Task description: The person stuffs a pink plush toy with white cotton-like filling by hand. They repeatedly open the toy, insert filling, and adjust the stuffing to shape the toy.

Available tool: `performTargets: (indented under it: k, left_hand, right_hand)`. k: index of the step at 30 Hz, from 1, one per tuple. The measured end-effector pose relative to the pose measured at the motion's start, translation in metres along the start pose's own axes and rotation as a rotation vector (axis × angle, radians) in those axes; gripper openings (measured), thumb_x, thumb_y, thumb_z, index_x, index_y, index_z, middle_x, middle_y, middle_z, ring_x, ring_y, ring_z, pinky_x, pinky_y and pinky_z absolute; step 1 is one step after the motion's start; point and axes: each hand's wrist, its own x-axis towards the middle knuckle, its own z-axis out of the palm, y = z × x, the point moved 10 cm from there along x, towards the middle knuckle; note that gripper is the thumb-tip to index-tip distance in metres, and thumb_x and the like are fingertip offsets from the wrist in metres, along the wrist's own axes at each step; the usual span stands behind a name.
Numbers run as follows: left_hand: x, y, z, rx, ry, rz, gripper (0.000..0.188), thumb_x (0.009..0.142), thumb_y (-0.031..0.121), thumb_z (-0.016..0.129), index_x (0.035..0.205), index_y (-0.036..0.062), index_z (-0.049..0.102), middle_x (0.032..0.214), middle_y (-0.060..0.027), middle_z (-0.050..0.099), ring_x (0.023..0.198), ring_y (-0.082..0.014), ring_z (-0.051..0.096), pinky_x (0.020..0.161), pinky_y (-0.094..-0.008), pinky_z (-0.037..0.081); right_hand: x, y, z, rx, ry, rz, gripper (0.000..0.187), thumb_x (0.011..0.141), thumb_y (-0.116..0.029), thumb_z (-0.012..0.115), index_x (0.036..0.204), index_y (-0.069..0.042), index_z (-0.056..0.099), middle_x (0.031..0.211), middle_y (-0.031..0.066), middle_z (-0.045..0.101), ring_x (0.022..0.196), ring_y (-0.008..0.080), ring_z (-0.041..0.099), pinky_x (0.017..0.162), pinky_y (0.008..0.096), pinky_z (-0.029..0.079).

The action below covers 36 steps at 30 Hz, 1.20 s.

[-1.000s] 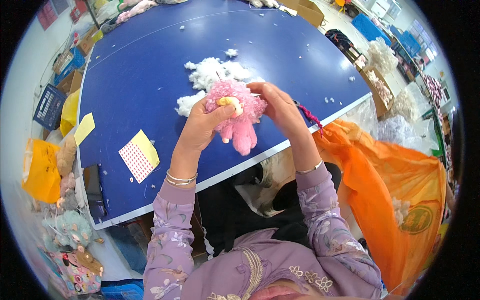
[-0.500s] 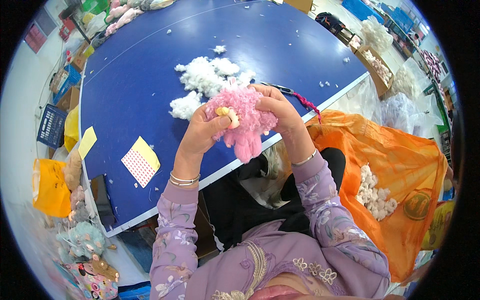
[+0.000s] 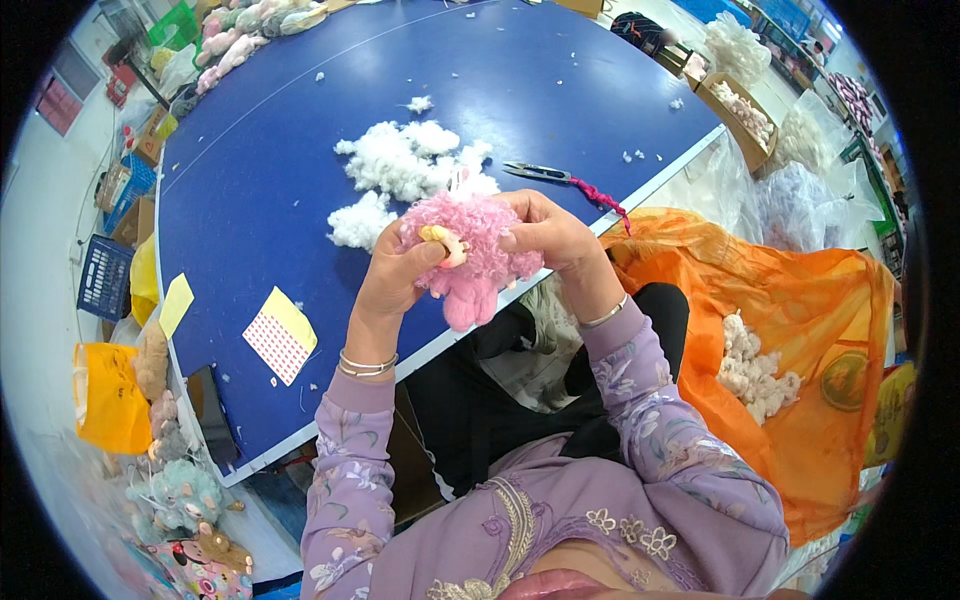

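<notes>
A fluffy pink plush doll [image 3: 480, 225] with curly fur and a small yellow-haired face is held over the near edge of the blue table. My left hand [image 3: 395, 270] grips its left side, with the thumb beside the face. On the other side my right hand [image 3: 550, 232] closes on the curly fur, thumb on top and fingers mostly hidden behind. The plush's smooth pink lower part [image 3: 470, 303] hangs toward me. Just beyond it lies a heap of white stuffing [image 3: 405, 160]. Thread snips [image 3: 538, 172] with a magenta cord rest right of the heap.
A sheet of red-marked stickers [image 3: 278, 335] and a yellow slip [image 3: 176, 306] lie on the blue table [image 3: 270, 210] at left. A dark phone-like slab [image 3: 213, 415] sits at its corner. An orange sack [image 3: 690, 400] with off-white pieces is at my right. Plush toys [image 3: 180, 490] crowd the lower left.
Both hands and the pink plush have shifted slightly left in the view. The snips, partly covered by my right hand before, now show fully. Both hands keep their grip.
</notes>
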Motion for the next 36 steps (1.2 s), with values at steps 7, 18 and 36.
performTargets:
  k: [7, 18, 36]
  left_hand:
    - [-0.001, -0.003, 0.005, -0.027, -0.072, -0.002, 0.045, 0.085, 0.025, 0.075, 0.117, -0.0007, 0.059, 0.104, -0.0050, 0.065, 0.094, -0.0140, 0.063, 0.084, -0.0278, 0.051]
    - [0.000, -0.007, -0.006, -0.049, 0.077, -0.034, 0.048, 0.086, 0.027, 0.074, 0.121, -0.0016, 0.057, 0.107, -0.0074, 0.065, 0.096, -0.0150, 0.064, 0.083, -0.0291, 0.053]
    - [0.002, -0.005, -0.005, -0.064, 0.069, -0.049, 0.046, 0.089, 0.028, 0.069, 0.122, -0.0025, 0.057, 0.111, -0.0097, 0.064, 0.098, -0.0161, 0.063, 0.086, -0.0303, 0.052]
  right_hand:
    - [-0.009, -0.007, 0.012, 0.092, 0.209, -0.185, 0.056, 0.082, -0.022, 0.073, 0.124, 0.009, 0.052, 0.110, 0.0130, 0.066, 0.092, 0.0158, 0.067, 0.083, 0.0286, 0.054]
    - [-0.005, 0.008, 0.001, 0.146, 0.219, -0.094, 0.042, 0.090, -0.019, 0.067, 0.122, 0.006, 0.056, 0.109, 0.0122, 0.067, 0.092, 0.0161, 0.067, 0.079, 0.0286, 0.055]
    - [-0.003, 0.015, -0.014, 0.203, 0.391, -0.195, 0.031, 0.090, -0.020, 0.065, 0.111, 0.002, 0.059, 0.085, 0.0066, 0.066, 0.059, 0.0096, 0.060, 0.040, 0.0194, 0.038]
